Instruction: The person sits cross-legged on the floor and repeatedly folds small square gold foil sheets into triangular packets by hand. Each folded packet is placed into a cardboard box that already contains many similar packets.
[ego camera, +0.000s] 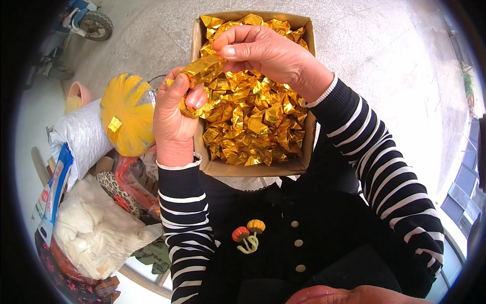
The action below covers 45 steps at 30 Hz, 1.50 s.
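Note:
Above a cardboard box, a folded piece of gold foil is stretched between my two hands. My left hand pinches its lower left end with the thumb. More gold foil sits under the curled fingers of that hand. Thumb and fingertips of my right hand grip the upper right end. The box is heaped with many crumpled, folded gold foil pieces, and my hands hide part of the heap.
Left of the box stand a round yellow taped bundle, a white padded bag and a clear bag of white stuff. A pink container is behind them. A wheeled vehicle's tyre shows at upper left. Pale tiled floor extends right.

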{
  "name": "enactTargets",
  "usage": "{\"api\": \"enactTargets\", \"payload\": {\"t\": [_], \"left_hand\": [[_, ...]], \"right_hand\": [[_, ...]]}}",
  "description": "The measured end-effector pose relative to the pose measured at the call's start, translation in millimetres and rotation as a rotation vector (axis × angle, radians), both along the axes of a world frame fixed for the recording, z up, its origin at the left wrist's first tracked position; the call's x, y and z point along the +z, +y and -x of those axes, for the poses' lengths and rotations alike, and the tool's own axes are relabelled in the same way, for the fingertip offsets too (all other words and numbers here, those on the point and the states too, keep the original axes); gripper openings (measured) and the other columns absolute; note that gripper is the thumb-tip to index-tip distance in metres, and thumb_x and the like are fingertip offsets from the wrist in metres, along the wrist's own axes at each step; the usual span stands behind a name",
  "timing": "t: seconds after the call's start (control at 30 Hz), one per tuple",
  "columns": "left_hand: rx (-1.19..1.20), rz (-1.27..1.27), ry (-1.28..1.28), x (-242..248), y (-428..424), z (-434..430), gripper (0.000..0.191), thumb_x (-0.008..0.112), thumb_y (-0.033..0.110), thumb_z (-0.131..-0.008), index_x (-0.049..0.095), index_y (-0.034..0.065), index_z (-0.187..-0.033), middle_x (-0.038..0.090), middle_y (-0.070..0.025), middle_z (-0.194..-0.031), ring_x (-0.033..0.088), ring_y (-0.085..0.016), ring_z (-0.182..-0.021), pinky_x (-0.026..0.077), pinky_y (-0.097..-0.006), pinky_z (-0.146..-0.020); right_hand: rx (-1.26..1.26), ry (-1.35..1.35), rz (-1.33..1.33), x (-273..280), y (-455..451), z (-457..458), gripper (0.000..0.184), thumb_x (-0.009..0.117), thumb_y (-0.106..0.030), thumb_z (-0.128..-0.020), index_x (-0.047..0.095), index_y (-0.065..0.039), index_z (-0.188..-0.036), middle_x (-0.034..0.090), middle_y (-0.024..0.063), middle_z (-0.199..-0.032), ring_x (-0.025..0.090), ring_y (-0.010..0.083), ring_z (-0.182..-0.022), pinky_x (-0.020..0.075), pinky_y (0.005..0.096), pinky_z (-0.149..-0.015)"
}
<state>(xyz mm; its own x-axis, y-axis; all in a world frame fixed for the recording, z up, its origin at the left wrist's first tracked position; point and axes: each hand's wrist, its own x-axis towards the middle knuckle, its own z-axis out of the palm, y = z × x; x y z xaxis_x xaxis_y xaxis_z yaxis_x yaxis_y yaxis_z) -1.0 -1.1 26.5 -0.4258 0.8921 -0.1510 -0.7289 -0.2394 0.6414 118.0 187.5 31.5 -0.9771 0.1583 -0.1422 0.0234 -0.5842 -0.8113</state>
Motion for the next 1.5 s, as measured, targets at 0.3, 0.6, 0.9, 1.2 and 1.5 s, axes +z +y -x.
{"api": "enactTargets", "payload": {"t": [0.3,0.6,0.9,1.2,1.5], "left_hand": [[0.016,0.098,0.041,4.3,3.1,-4.0,0.019,0.067,0.019,-0.088,0.059,0.0036,-0.093,0.058,-0.0031,-0.077,0.048,-0.009,-0.060,0.039,-0.0236,-0.057],[0.053,0.214,0.227,5.6,1.2,-3.2,0.022,0.067,0.020,-0.088,0.060,0.0026,-0.099,0.057,-0.0023,-0.079,0.047,-0.009,-0.061,0.038,-0.0229,-0.057],[0.363,0.394,1.052,12.4,6.7,-10.4,0.017,0.076,0.011,-0.077,0.062,0.0046,-0.083,0.056,-0.0004,-0.074,0.049,-0.008,-0.060,0.039,-0.0213,-0.057],[0.509,0.268,1.959,8.1,12.4,-21.3,0.022,0.078,0.004,-0.065,0.063,0.0117,-0.080,0.057,-0.0019,-0.081,0.058,-0.022,-0.063,0.046,-0.0332,-0.053],[0.458,0.263,2.097,4.4,12.8,-24.5,0.025,0.077,0.006,-0.065,0.064,0.0140,-0.085,0.056,-0.0002,-0.082,0.057,-0.021,-0.061,0.045,-0.0328,-0.052]], "right_hand": [[0.034,0.003,0.044,-4.5,-5.6,1.7,0.011,0.073,-0.014,-0.082,0.065,-0.008,-0.088,0.065,-0.0015,-0.082,0.060,0.0065,-0.070,0.0493,0.0190,-0.067],[-0.022,0.009,-0.106,-1.3,-5.5,0.9,0.019,0.075,-0.015,-0.081,0.063,-0.008,-0.093,0.061,-0.0029,-0.075,0.057,0.0065,-0.067,0.0476,0.0188,-0.069],[-0.180,-0.060,-0.306,-2.6,-2.7,0.7,0.028,0.074,-0.017,-0.082,0.062,-0.002,-0.103,0.065,0.0010,-0.091,0.061,0.0094,-0.083,0.0471,0.0226,-0.079],[-0.216,-0.135,-0.378,3.8,-0.4,-1.9,0.026,0.071,-0.029,-0.084,0.063,-0.006,-0.094,0.062,-0.0014,-0.080,0.056,0.0056,-0.076,0.0422,0.0210,-0.067],[-0.062,-0.176,-0.493,0.9,-1.9,-3.3,0.024,0.071,-0.024,-0.084,0.060,-0.006,-0.072,0.055,-0.0024,-0.064,0.051,0.0057,-0.060,0.0396,0.0204,-0.056]]}}
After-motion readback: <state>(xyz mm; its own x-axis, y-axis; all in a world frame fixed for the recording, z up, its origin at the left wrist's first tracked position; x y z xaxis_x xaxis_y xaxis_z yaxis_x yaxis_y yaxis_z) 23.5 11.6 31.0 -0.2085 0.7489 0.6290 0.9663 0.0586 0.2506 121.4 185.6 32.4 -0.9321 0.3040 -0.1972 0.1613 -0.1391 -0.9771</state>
